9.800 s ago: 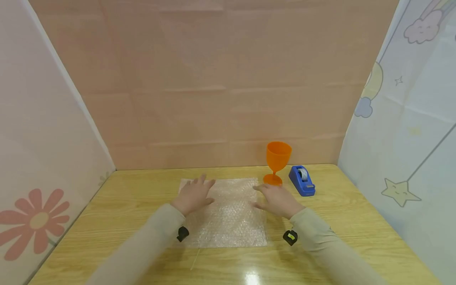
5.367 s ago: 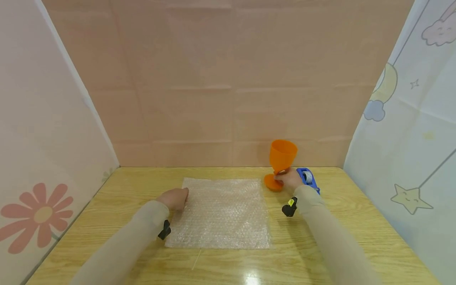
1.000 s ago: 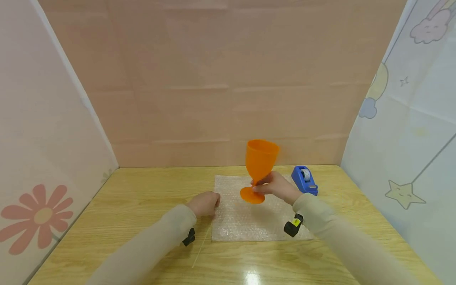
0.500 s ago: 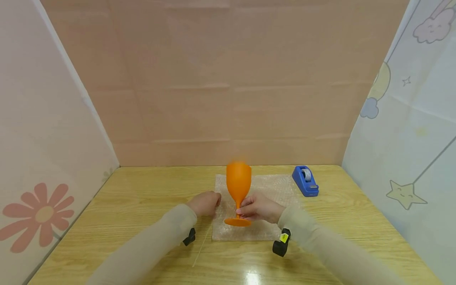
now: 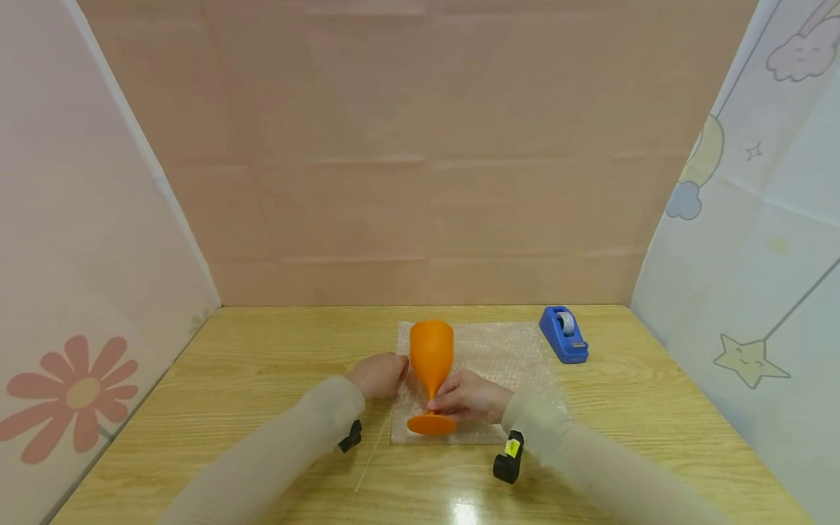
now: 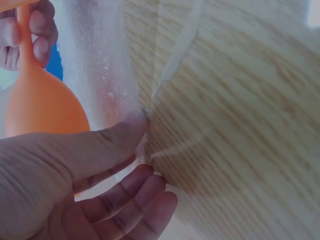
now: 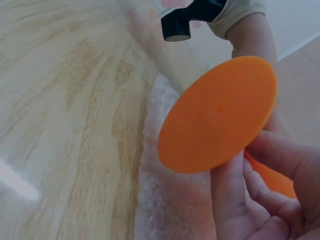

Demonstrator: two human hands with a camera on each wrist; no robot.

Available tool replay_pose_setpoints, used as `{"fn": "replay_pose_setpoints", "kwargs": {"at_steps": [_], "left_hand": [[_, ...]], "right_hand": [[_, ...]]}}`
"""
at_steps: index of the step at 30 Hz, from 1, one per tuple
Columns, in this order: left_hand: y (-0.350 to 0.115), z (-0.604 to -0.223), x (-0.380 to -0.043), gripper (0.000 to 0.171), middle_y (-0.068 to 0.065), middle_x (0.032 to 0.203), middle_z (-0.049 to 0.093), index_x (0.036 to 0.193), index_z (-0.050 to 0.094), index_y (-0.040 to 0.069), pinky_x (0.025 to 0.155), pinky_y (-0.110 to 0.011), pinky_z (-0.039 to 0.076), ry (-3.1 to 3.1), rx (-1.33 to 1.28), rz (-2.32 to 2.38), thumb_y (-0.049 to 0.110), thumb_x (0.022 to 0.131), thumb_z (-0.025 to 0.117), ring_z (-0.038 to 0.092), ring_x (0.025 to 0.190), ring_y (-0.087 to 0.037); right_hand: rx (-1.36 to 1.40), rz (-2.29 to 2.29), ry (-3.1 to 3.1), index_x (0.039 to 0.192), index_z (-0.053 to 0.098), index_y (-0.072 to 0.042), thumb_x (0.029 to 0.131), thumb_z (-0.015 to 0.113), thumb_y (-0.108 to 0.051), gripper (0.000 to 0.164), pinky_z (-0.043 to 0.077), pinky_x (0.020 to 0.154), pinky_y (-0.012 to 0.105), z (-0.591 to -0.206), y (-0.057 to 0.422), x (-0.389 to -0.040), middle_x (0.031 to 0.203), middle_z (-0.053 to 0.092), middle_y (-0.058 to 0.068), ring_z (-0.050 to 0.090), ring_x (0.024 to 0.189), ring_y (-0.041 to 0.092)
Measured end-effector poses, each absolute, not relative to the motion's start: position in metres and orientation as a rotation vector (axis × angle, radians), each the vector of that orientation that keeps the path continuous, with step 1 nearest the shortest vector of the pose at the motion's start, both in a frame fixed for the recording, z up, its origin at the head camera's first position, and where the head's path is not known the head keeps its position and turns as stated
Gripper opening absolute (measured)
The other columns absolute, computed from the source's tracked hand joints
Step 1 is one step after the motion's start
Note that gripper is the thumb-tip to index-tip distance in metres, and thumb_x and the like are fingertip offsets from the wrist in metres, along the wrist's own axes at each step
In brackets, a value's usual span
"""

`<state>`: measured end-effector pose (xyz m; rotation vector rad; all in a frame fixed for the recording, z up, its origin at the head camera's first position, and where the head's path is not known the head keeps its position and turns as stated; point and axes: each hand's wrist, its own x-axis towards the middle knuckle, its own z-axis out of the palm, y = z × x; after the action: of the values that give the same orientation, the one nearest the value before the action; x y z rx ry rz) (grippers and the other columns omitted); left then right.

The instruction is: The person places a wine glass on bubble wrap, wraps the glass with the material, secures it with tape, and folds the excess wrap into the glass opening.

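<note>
An orange plastic goblet (image 5: 432,353) lies tipped over the left part of a sheet of bubble wrap (image 5: 499,350), its bowl pointing to the far side and its round foot toward me. My right hand (image 5: 474,397) pinches the stem just above the foot. The underside of the foot (image 7: 217,115) faces the right wrist camera. My left hand (image 5: 379,375) is at the left edge of the bubble wrap. In the left wrist view its thumb and forefinger pinch that edge, and the goblet's bowl (image 6: 47,107) shows beyond the thumb.
A blue tape dispenser (image 5: 564,335) with a roll of tape stands at the back right, near the bubble wrap's far right corner. A thin pale strip (image 5: 372,456) lies on the wooden table (image 5: 262,350) in front of my left hand. Cloth walls surround the table.
My right hand gripped the goblet's stem, brought it from the back right over the bubble wrap, then tipped and lowered it leftward. The wrap slid right earlier; my left hand now pinches its left edge.
</note>
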<state>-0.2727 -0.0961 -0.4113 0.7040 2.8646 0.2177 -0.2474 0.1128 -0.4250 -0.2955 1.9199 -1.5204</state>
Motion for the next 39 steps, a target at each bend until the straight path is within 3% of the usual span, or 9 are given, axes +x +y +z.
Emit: {"fn": "replay_pose_setpoints", "kwargs": {"at_steps": [6,21,39], "left_hand": [[-0.0949,-0.4127,-0.2724,0.03,0.002,0.076,0.06,0.091,0.06,0.01,0.07,-0.031,0.051,2.866,0.699,0.201,0.005,0.072,0.082,0.055,0.07,-0.015],[-0.0923,-0.4097,-0.2682,0.029,0.0,0.076,0.06,0.09,0.059,0.009,0.071,-0.032,0.051,2.869,0.683,0.206,0.002,0.072,0.081,0.055,0.07,-0.016],[-0.0907,-0.4086,-0.2706,0.031,0.0,0.08,0.062,0.09,0.058,0.011,0.075,-0.034,0.052,2.856,0.66,0.177,0.004,0.072,0.081,0.058,0.075,-0.018]], "right_hand": [[-0.277,-1.519,1.925,0.09,0.072,0.007,0.089,0.069,-0.009,0.017,0.05,0.056,0.017,-0.4271,0.1099,-0.246,0.073,0.067,-0.001,0.058,0.062,0.006],[-0.23,-1.52,1.892,0.084,0.071,-0.001,0.088,0.069,-0.01,0.011,0.053,0.06,0.02,-0.4311,0.1102,-0.2499,0.076,0.069,-0.002,0.063,0.069,0.008],[-0.209,-1.47,1.871,0.085,0.073,0.0,0.088,0.068,-0.008,0.01,0.052,0.059,0.019,-0.428,0.1099,-0.2555,0.072,0.069,-0.002,0.062,0.064,0.007]]}}
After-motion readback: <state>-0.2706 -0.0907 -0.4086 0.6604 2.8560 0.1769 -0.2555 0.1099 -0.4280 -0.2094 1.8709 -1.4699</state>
